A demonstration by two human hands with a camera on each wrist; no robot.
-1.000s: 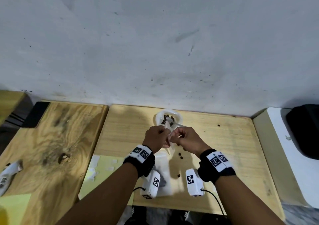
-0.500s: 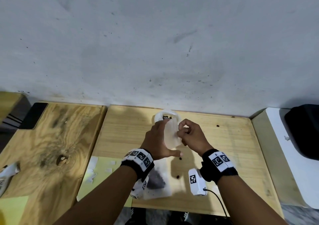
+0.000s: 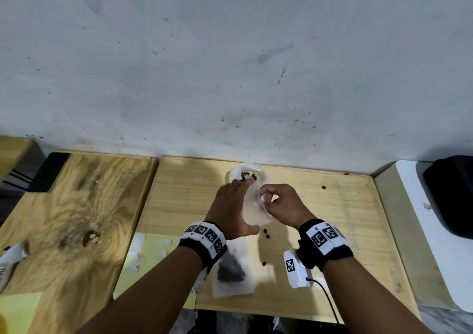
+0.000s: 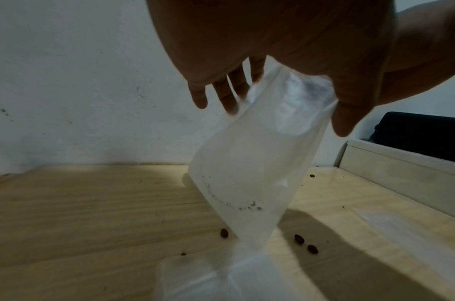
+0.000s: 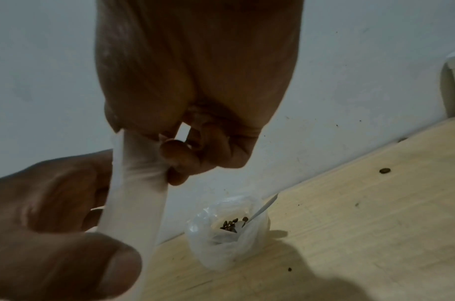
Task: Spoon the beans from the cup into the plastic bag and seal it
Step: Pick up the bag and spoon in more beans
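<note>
A translucent, nearly empty plastic bag [image 3: 253, 211] hangs upright above the table between my hands. My left hand [image 3: 236, 202] holds its left side, thumb in front and straight fingers [image 4: 228, 95] behind. My right hand [image 3: 267, 196] pinches the bag's upper edge [image 5: 138, 203] between thumb and forefinger. Only dark specks lie inside the bag [image 4: 254, 167]. Just behind it stands the white cup [image 3: 234, 173], wrapped in thin plastic, with brown beans [image 5: 230, 224] inside. A thin white spoon handle [image 5: 263, 209] sticks out of the cup.
A second bag [image 3: 231, 272] with dark beans lies flat under my left wrist. Loose beans [image 3: 266, 234] dot the light wooden table [image 3: 345, 231]. The wall runs close behind the cup. A white ledge [image 3: 422, 218] with a black object [image 3: 450, 198] borders the right; a darker table [image 3: 76, 218] borders the left.
A second ago both hands pinched the bag close together. Now they are apart, the left hand's fingers are straightened along the bag, and the bag hangs spread between them.
</note>
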